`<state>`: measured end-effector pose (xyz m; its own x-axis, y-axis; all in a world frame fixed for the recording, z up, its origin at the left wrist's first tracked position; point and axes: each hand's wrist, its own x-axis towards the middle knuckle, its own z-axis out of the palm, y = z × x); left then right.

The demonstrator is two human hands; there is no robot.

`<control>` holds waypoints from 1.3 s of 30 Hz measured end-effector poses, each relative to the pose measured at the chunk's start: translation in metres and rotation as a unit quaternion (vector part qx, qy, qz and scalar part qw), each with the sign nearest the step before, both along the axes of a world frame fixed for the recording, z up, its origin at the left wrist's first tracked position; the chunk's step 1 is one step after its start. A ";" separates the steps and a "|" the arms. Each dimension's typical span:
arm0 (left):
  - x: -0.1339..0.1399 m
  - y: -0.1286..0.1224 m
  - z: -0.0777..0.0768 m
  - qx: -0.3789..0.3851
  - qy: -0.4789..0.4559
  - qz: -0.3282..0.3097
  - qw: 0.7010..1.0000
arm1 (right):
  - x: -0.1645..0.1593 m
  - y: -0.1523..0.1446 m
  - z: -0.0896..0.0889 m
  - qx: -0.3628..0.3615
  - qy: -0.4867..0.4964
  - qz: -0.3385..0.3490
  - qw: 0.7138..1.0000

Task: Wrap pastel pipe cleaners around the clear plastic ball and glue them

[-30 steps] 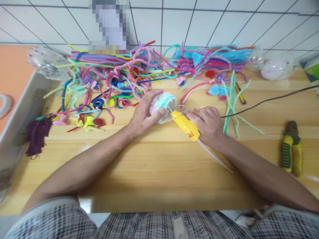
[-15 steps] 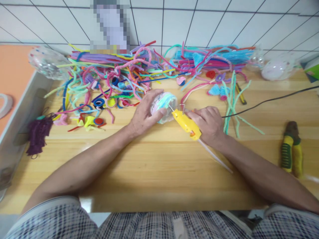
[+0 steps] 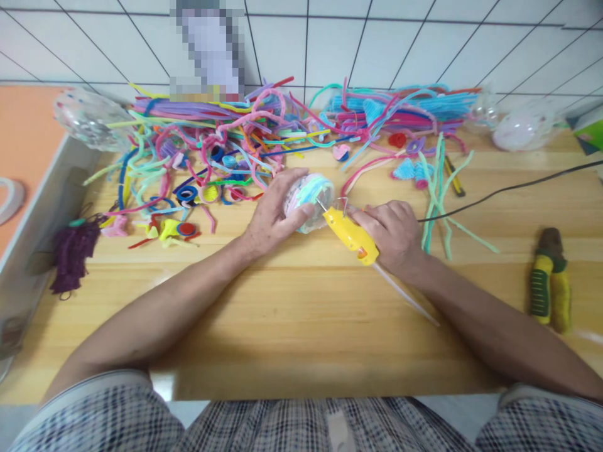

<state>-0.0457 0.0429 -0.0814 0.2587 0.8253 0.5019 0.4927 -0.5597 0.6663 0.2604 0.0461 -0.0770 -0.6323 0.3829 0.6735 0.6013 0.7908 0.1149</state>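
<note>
Near the middle of the wooden table, my left hand (image 3: 277,213) is wrapped round a clear plastic ball (image 3: 321,221) partly covered with pastel pipe cleaners (image 3: 315,188). Its thumb lies across the near side. My right hand (image 3: 394,232) grips a yellow hot glue gun (image 3: 351,235) from the right. The gun's metal nozzle points up and left and is at the ball's surface; whether it touches cannot be made out. A translucent glue stick (image 3: 407,295) trails from the gun's back end toward my right forearm.
Loose pipe cleaners (image 3: 188,113) and small coiled pieces lie along the white tiled wall. Green pipe cleaners (image 3: 440,188) and a utility knife (image 3: 455,176) lie right of my hand. Yellow-green pliers (image 3: 549,282) rest far right, a purple tassel bundle (image 3: 73,254) at left. A black cord (image 3: 509,188) crosses rightward.
Almost nothing differs. The glue gun has shifted very slightly to the left, with its nozzle still at the ball; both hands keep their grips.
</note>
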 end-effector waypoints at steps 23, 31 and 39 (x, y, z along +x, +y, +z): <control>0.000 0.000 -0.001 0.021 -0.006 -0.010 1.000 | -0.003 0.000 0.006 0.001 0.026 0.033 0.999; -0.001 0.001 -0.001 0.000 0.001 -0.008 1.000 | 0.003 -0.001 -0.003 -0.028 0.031 0.021 0.999; -0.001 0.000 0.001 -0.003 0.001 -0.007 1.000 | 0.002 -0.001 0.000 -0.025 0.007 0.009 1.000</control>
<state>-0.0466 0.0428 -0.0803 0.2705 0.8244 0.4972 0.4859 -0.5627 0.6688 0.2619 0.0450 -0.0774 -0.6297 0.4052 0.6628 0.5886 0.8057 0.0667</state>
